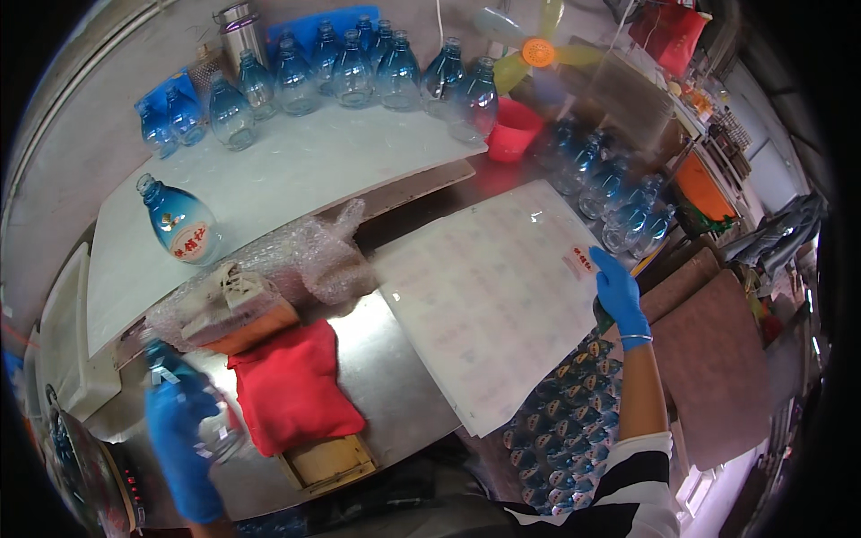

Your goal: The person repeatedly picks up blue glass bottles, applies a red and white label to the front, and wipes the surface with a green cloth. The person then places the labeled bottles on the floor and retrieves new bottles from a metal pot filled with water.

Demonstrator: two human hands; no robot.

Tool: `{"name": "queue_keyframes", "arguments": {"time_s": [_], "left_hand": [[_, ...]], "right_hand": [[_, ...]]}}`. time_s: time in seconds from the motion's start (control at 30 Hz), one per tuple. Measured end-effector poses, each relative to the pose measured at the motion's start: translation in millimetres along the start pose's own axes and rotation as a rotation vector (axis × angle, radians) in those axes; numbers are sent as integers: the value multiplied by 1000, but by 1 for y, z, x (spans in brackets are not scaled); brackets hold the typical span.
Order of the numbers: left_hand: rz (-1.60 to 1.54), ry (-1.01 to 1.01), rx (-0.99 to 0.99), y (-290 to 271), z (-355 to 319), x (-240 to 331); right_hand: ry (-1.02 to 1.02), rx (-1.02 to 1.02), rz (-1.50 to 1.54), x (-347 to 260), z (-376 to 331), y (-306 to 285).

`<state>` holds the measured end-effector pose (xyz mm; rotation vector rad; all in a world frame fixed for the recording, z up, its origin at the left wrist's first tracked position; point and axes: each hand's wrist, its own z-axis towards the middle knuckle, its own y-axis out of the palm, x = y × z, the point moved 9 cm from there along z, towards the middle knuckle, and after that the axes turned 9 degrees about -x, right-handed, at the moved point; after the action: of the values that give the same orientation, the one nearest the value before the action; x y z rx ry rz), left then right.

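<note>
My left hand [179,439], in a blue glove, is closed round a clear-and-blue glass bottle [221,432] at the lower left; motion blurs both. My right hand [621,291], also gloved in blue, is at the right edge of a stack of white sheets [475,296]. Its fingertips are closed at a small label [578,261] with red print. A dark green piece [602,316] shows beside the palm, its kind unclear. Between the hands lies a red cloth pad [294,386] over a wooden frame [332,464]. A labelled blue bottle [178,220] rests tilted on the white board.
Several blue glass bottles [354,72] stand along the back of the white board [305,152]; more bottles [619,202] stand at the right. Bubble wrap [314,255] lies beside an orange-and-white block [242,314]. A fan [538,51] and a red bucket [514,130] are behind.
</note>
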<state>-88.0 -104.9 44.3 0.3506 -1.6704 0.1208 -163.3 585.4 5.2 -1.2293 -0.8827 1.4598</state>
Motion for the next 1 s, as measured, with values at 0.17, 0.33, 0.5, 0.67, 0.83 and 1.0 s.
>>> {"name": "queue_keyframes", "arguments": {"time_s": [0.17,0.33,0.5,0.67,0.83,1.0], "left_hand": [[463,201,69,63,6,-6],[533,300,-71,74,-25,-8],[668,235,-221,73,-44,-35],[415,264,-185,73,-39,-42],[699,371,-164,61,-28,-49],[666,385,-193,99,-31,-28]], "right_hand": [[114,-267,-321,2,-1,16],[264,-214,-391,-16,-34,9],[395,244,-80,15,-75,-8],[881,167,928,92,-91,56],[592,265,1431,55,-90,64],[865,257,410,111,-120,8]]}}
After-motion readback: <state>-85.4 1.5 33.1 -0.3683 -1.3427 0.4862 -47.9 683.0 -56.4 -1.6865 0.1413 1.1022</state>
